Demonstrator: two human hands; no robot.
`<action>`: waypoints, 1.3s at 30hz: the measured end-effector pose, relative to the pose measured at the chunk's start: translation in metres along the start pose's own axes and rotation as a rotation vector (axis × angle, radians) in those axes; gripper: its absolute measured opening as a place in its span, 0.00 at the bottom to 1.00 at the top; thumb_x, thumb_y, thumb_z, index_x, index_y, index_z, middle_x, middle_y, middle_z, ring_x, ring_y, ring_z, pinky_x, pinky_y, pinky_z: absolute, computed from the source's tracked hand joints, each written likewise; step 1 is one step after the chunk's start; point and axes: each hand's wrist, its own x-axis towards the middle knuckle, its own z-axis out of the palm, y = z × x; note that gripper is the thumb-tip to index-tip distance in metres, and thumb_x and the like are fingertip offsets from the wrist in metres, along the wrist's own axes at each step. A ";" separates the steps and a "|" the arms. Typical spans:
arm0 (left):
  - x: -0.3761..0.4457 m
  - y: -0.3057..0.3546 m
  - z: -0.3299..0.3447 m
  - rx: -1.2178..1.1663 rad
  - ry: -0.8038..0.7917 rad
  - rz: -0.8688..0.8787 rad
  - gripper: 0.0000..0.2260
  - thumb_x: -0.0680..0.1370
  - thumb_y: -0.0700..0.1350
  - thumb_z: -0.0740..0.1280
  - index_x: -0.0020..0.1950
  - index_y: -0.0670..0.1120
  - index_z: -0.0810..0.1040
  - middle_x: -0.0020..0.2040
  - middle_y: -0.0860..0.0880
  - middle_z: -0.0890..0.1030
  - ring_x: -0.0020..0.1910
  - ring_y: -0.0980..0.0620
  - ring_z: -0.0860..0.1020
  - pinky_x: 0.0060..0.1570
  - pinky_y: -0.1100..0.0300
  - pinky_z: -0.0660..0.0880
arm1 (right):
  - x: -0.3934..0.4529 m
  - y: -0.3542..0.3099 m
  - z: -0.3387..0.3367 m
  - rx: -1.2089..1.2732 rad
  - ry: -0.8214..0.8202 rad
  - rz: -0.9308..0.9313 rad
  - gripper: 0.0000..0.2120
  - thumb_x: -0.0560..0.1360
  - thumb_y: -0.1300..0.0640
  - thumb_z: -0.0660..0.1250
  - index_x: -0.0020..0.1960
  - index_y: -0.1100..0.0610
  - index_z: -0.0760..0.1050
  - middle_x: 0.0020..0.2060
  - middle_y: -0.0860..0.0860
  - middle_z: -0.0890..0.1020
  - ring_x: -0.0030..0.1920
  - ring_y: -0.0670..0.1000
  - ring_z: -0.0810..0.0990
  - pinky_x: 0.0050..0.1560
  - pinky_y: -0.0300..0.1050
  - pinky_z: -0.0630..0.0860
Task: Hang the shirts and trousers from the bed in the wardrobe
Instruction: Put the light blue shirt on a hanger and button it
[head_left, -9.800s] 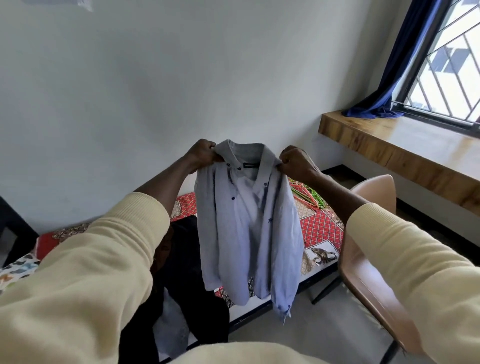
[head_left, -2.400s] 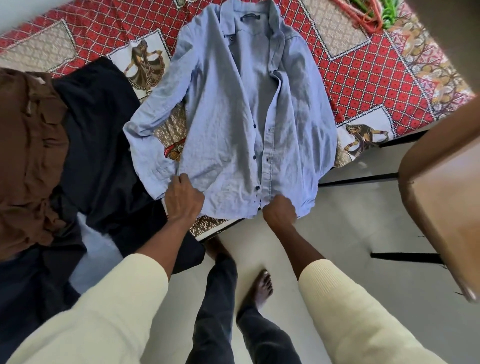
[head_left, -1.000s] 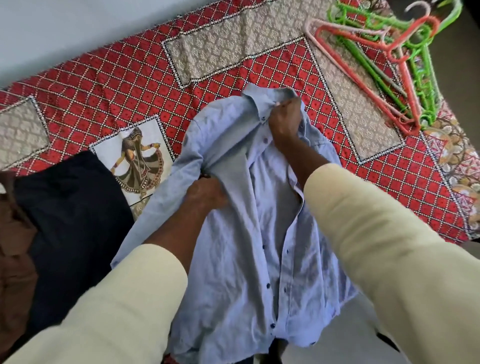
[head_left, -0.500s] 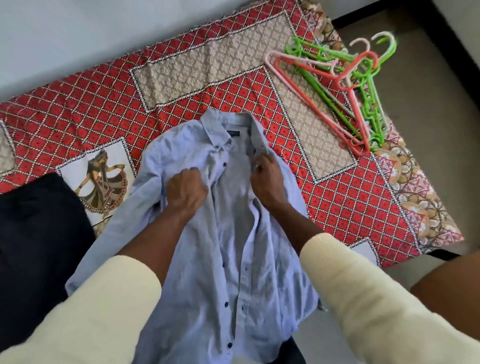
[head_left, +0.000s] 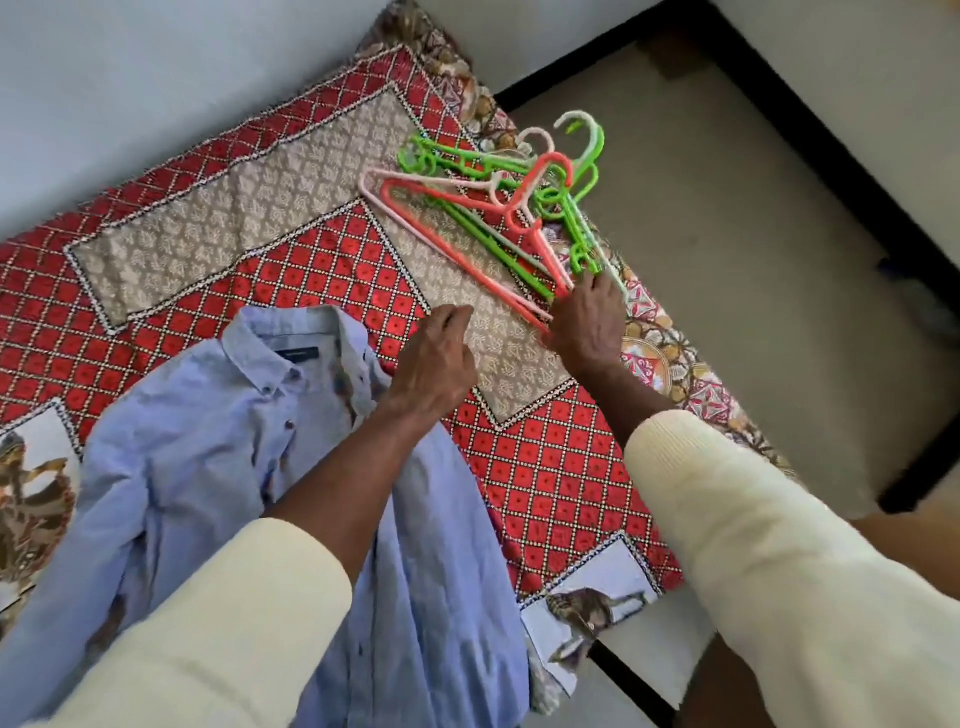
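Both hands left the shirt (head_left: 218, 457); right hand (head_left: 587, 322) touches hangers (head_left: 498, 208).

Bed (head_left: 545, 467) with red patterned cover carries a light blue shirt (head_left: 208, 441), spread open, and near it a heap of plastic hangers (head_left: 498, 208).

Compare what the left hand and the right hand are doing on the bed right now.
The right hand has reached the pile of plastic hangers and touches its near end; the left hand touches no hanger. The left hand hovers beside the blue shirt collar, fingers loosely curled and holding nothing; whether the right hand grips a hanger is unclear. Both stretch from cream sleeves over the red patterned bedspread.
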 end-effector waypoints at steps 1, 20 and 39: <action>0.002 0.001 0.001 -0.004 -0.002 0.002 0.22 0.80 0.38 0.61 0.75 0.42 0.65 0.72 0.43 0.68 0.67 0.44 0.70 0.63 0.55 0.69 | 0.005 0.002 -0.001 0.015 -0.034 -0.021 0.23 0.73 0.56 0.71 0.64 0.63 0.71 0.56 0.60 0.76 0.57 0.60 0.74 0.58 0.54 0.71; -0.036 -0.053 -0.042 -0.073 0.282 -0.120 0.14 0.78 0.35 0.62 0.64 0.39 0.77 0.64 0.42 0.75 0.62 0.41 0.74 0.57 0.48 0.76 | -0.067 -0.044 -0.017 0.918 0.248 0.090 0.08 0.80 0.59 0.62 0.45 0.57 0.78 0.32 0.51 0.75 0.29 0.47 0.69 0.30 0.45 0.61; -0.127 -0.149 -0.152 -0.909 0.376 -0.587 0.08 0.76 0.35 0.64 0.46 0.47 0.79 0.37 0.46 0.82 0.31 0.49 0.80 0.39 0.53 0.79 | -0.308 -0.269 0.001 0.783 -0.048 -0.465 0.13 0.79 0.51 0.65 0.55 0.60 0.80 0.41 0.55 0.77 0.40 0.56 0.76 0.36 0.47 0.69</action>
